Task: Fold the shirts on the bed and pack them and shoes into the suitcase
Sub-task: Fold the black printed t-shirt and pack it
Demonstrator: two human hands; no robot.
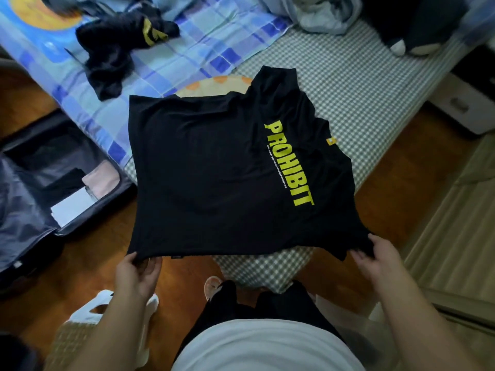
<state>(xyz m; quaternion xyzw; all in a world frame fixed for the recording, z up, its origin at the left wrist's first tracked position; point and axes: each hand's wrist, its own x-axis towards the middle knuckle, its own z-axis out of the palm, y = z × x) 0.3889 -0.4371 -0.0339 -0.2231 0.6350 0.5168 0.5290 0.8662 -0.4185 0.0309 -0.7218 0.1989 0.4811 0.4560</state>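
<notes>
Both hands pinch the black shirt (214, 170): left hand (138, 274) at its hem corner, right hand (380, 261) at a sleeve. It spreads over the bed's (361, 84) near edge, hem toward the suitcase (40, 188), collar toward the bed's right side, long axis running left-right.

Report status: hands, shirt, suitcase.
Left hand and right hand pinch the black shirt by its near edge, spread over the bed. Suitcase open, partly packed. Second shirt unfolded.
</notes>
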